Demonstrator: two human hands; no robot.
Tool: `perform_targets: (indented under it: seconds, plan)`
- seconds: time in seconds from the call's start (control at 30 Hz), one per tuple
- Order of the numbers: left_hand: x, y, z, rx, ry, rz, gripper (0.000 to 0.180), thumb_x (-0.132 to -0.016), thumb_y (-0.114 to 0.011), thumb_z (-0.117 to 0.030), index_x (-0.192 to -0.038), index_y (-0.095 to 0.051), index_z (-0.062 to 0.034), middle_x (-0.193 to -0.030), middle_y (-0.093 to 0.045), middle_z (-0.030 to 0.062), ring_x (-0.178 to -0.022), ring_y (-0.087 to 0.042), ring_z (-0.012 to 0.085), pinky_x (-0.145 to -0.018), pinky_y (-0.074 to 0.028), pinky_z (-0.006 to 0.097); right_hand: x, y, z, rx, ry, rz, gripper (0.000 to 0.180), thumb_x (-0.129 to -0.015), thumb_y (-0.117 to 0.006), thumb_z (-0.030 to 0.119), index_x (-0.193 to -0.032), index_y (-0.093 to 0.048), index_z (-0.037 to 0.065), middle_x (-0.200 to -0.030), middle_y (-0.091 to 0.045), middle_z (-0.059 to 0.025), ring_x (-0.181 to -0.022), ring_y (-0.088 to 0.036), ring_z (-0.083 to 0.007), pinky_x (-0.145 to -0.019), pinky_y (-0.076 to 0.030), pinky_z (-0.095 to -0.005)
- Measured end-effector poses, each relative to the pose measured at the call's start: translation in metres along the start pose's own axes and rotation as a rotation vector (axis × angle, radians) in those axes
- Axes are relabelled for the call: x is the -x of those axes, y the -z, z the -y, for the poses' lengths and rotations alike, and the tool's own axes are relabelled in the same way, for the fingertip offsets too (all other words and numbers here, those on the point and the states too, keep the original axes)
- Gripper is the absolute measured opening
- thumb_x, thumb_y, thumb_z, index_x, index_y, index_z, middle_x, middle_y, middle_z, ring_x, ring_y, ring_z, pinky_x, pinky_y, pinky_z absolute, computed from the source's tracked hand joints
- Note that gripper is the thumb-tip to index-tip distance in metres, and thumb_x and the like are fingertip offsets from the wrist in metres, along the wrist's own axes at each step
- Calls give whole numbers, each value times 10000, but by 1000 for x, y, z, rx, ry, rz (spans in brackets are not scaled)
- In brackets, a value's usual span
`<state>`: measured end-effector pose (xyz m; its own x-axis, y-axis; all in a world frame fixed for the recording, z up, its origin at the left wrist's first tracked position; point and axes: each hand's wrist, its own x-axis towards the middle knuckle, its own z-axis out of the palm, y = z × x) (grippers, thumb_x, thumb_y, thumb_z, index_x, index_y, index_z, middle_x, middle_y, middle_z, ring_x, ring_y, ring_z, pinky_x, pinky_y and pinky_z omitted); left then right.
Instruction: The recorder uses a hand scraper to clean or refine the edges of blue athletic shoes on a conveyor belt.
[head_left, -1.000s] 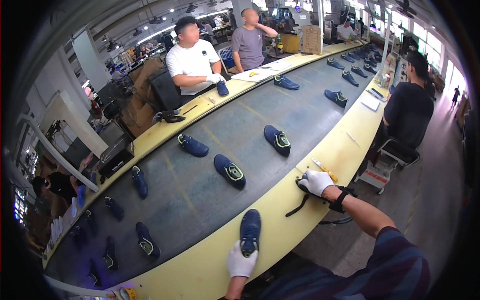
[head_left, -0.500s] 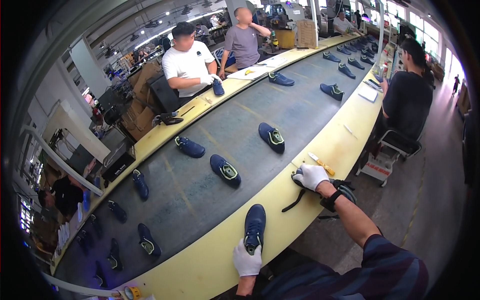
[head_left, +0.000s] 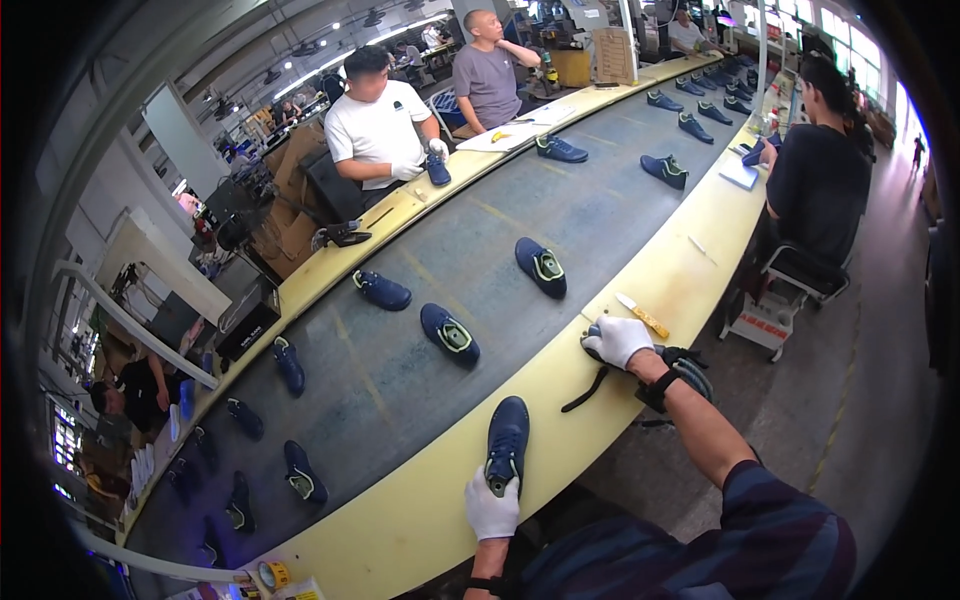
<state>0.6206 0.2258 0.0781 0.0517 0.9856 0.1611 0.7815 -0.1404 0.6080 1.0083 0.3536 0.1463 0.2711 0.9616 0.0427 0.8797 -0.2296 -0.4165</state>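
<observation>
My left hand (head_left: 492, 508), in a white glove, is closed around the heel end of a navy lace-up shoe (head_left: 508, 442). The shoe lies on the pale yellow ledge, its toe pointing away from me. Farther right, my gloved right hand (head_left: 622, 342) is closed over a dark object (head_left: 592, 345) at the ledge; most of it is hidden under the glove, so its kind is unclear. A black strap or cord (head_left: 585, 392) trails beside it. Just beyond that hand lies a knife with a yellow handle (head_left: 650, 320).
A grey conveyor belt (head_left: 400, 340) carries several navy shoes beyond the ledge. Across it a co-worker in white gloves (head_left: 405, 170) handles another shoe (head_left: 437, 168). Someone in black (head_left: 815, 180) sits at right by a wheeled cart (head_left: 757, 325). A tape roll (head_left: 272, 574) is at lower left.
My view has shifted slightly. Both my hands keep their grips, with the left hand and shoe almost in place. Across the belt, the co-worker's hands have moved apart at their shoe.
</observation>
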Motion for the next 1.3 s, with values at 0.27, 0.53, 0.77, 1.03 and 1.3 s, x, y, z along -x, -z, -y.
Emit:
perform_targets:
  seconds: [0.27, 0.53, 0.77, 1.03, 1.3]
  plan:
    - [2, -4, 4, 3, -52, -19, 715, -834, -858, -326, -1369, -525, 12, -1110, -629, 257, -1053, -599, 471, -919, -484, 553, 2, 0, -1, 29, 11, 5, 460, -923, -713, 482, -1004, -744, 30, -958, -762, -252, -923, -751, -428, -844, -586, -501]
    - [11, -2, 10, 26, -6, 38, 709, -852, -838, -301, -1392, -509, 20, -1153, -617, 277, -1087, -584, 480, -952, -475, 555, 10, -15, -5, 27, 9, -13, 438, -922, -713, 479, -1001, -743, 49, -915, -758, -246, -886, -750, -424, -824, -592, -498]
    - [-12, 2, -2, 34, -38, -23, 713, -874, -836, -316, -1424, -515, 6, -1160, -633, 273, -1088, -598, 474, -949, -493, 543, -7, -13, 3, 36, 45, -82, 478, -943, -692, 519, -1022, -717, 48, -1007, -748, -258, -946, -725, -459, -860, -576, -531]
    - [-5, -8, 22, 33, -42, -9, 716, -879, -824, -282, -1436, -489, 18, -1239, -611, 266, -1150, -584, 458, -1001, -485, 524, -13, -42, -6, 179, 130, -74, 407, -962, -736, 416, -1133, -708, 49, -1111, -729, -250, -1011, -718, -427, -891, -574, -493]
    - [4, -1, 13, -11, -26, -6, 724, -873, -832, -284, -1439, -490, 9, -1227, -605, 248, -1142, -589, 442, -986, -500, 510, 57, -29, 99, -325, 730, -160, 146, -899, -758, 112, -1039, -745, 77, -905, -740, -129, -846, -730, -323, -745, -582, -421]
